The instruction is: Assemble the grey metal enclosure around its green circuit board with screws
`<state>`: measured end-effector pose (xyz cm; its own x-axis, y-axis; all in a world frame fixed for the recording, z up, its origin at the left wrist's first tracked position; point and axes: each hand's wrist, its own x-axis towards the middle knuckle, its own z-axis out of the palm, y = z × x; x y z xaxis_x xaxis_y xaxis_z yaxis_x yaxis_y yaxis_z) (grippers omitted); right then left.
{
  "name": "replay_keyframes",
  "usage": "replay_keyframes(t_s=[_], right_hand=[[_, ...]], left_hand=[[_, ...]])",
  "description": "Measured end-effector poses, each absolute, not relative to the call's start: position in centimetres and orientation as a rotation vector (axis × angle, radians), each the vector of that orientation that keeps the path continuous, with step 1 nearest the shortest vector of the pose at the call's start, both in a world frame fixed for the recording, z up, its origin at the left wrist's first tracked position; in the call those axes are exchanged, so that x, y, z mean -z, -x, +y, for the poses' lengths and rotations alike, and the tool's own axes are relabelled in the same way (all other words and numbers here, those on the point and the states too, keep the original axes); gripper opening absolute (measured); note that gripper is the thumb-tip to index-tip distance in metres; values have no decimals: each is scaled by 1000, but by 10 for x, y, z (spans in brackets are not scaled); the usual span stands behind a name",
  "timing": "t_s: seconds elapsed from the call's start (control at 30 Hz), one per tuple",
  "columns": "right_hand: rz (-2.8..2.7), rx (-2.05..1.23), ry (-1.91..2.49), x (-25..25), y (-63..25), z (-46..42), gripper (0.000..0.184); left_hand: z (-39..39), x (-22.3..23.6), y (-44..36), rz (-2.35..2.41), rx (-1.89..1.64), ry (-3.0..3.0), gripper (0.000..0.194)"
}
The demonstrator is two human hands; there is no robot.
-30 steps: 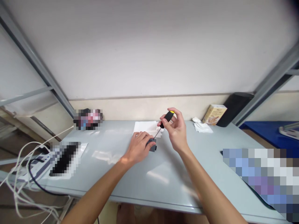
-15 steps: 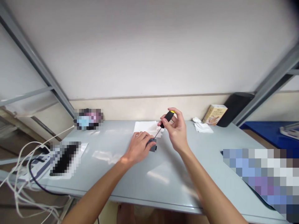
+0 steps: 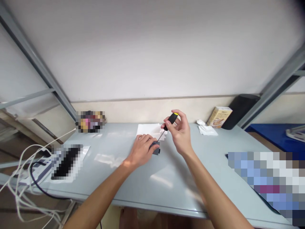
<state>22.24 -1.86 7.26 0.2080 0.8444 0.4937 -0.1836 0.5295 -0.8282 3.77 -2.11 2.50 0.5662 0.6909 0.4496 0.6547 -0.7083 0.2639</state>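
Squarely between the left and right edges of the table (image 3: 143, 183), and toward its far edge, sits a small dark grey block (image 3: 156, 153) with slots in its top and a little black part jutting from its right side. A screwdriver (image 3: 172, 119), black-handled with a yellow end, slants down to it from the upper right; its thin shaft reaches the block's far side, though whether the tip sits in a screw is too small to tell. The left hand (image 3: 142, 149) holds the block, thumb laid across it and the other fingers bent close together; what the fingertips do underneath is hidden. Above the table, the right hand (image 3: 181, 133) pinches the screwdriver's handle between thumb and fingers, one finger curled over the yellow end.

Just behind the block, white paper (image 3: 145, 129) lies by the far edge. Farther right along that edge come crumpled white tissue (image 3: 207, 130), a pale yellow box (image 3: 219, 117) and a black cylinder (image 3: 239, 111) leaning to the right. A blurred-out object (image 3: 90, 122) rests at the far left corner. Toward the near left corner, white cables (image 3: 17, 198) hang in loops beside a black cable (image 3: 35, 183).
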Motion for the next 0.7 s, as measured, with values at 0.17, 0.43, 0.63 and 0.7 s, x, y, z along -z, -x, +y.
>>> replay_keyframes(t_s=[0.17,0.43,0.63,0.7], right_hand=[[-1130,-819,711,-73,-223,-19,43],[-1126,-820,703,-73,-222,-19,42],[-1148,-793,695,-71,-223,-18,40],[-1153,-753,705,-71,-223,-18,38]], left_hand=[[-20,-24,-37,1179,-821,-2719,15],[-21,-24,-37,1184,-820,-2711,18],[-20,-24,-38,1189,-807,-2717,21],[-20,-24,-38,1186,-809,-2720,20]])
